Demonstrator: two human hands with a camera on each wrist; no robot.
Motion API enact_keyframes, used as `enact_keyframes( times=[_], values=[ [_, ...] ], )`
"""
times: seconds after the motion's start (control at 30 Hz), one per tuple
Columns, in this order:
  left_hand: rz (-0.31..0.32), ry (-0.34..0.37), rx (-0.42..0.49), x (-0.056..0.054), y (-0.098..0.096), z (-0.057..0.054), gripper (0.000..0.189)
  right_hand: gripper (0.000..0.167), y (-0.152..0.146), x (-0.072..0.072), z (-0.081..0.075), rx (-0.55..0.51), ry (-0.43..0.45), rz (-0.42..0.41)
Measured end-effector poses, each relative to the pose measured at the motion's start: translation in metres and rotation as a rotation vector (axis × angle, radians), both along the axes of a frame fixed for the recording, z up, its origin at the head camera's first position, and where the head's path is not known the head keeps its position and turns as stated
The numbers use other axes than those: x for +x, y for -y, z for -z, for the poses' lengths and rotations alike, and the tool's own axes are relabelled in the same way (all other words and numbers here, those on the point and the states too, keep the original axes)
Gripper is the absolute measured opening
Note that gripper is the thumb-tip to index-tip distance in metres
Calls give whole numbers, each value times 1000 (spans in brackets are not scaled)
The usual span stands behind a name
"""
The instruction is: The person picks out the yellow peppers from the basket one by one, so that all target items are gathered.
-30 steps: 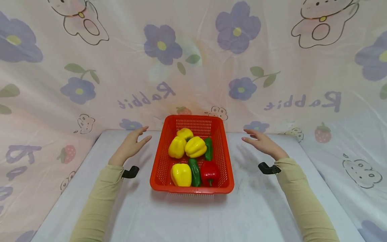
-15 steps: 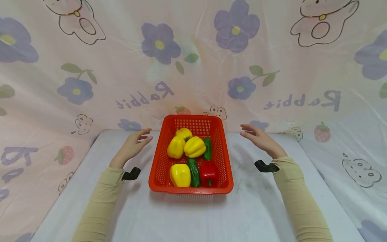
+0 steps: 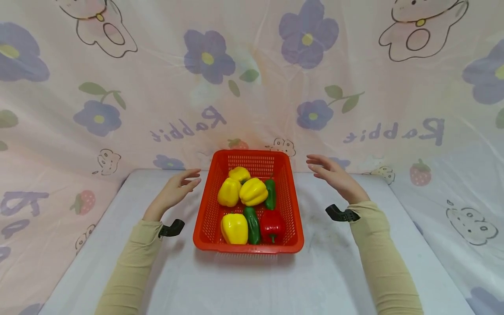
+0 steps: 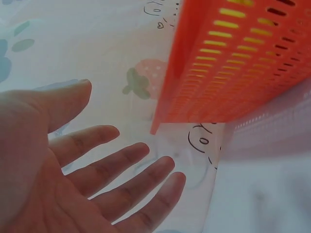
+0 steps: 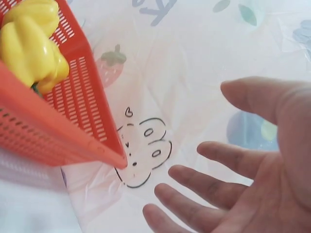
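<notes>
An orange-red plastic basket [image 3: 248, 248] with slotted walls stands mid-table. Inside lie several yellow bell peppers [image 3: 235, 229], a red bell pepper [image 3: 273, 225] and two dark green cucumber-like vegetables [image 3: 252, 224]. To the basket's left my left hand [image 3: 172, 191] hovers, fingers spread and holding nothing; its palm and the basket's outer wall [image 4: 209, 82] show apart in the left wrist view. Off the basket's right side hangs my right hand [image 3: 337, 177], likewise touching nothing. In the right wrist view its loosely extended fingers [image 5: 209, 187] are apart from the basket corner [image 5: 114, 158].
A white-covered table [image 3: 244, 288] bears the basket. Behind it hangs a pale curtain [image 3: 260, 105] printed with flowers, rabbits and lettering. Each wrist carries a black camera mount, such as the right one [image 3: 341, 214].
My right hand has moved left and slightly up, nearer to the basket. My left hand has shifted a little to the right. The basket and vegetables stay put.
</notes>
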State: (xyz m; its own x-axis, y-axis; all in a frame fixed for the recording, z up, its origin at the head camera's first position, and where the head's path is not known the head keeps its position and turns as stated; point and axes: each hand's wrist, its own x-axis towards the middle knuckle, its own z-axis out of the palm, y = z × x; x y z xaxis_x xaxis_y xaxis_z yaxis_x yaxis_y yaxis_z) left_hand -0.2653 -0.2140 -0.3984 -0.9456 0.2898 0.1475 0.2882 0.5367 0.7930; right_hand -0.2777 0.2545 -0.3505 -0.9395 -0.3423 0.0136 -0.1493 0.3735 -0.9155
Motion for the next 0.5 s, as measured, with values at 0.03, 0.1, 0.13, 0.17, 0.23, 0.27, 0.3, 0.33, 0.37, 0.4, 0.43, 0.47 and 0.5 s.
enact_keyframes(
  times=[0.03,0.1,0.13,0.17,0.23,0.27,0.3,0.33,0.37,0.4,0.43,0.47,0.5],
  values=[
    [4,7,5,1,-1,-1,50,59,2,0,0,-7,-1,-1],
    [11,20,23,2,-3,-3,51,58,5,-1,0,-26,-4,-4],
    [13,25,32,4,-4,-5,50,58,8,-2,0,-37,-7,-6],
    [17,30,36,7,-6,-8,50,58,10,-2,0,-44,-9,-13],
    [26,46,48,12,-9,-15,49,57,13,-2,-1,-66,-13,-26],
    [30,53,54,14,-11,-19,49,57,15,-2,-1,-74,-13,-30],
    [34,62,60,17,-13,-22,49,56,16,-2,-1,-81,-14,-34],
    [39,68,65,19,-15,-25,48,56,17,-2,-2,-86,-14,-39],
    [43,76,73,20,-16,-27,49,56,17,-2,-2,-88,-15,-44],
    [48,83,83,21,-16,-27,49,55,18,-3,-2,-93,-13,-46],
    [52,86,92,20,-16,-27,49,55,18,-3,-3,-95,-11,-45],
    [56,92,106,19,-16,-25,50,55,19,-3,-3,-99,-10,-46],
    [59,95,116,17,-15,-23,51,54,19,-4,-3,-101,-8,-47]
  ],
)
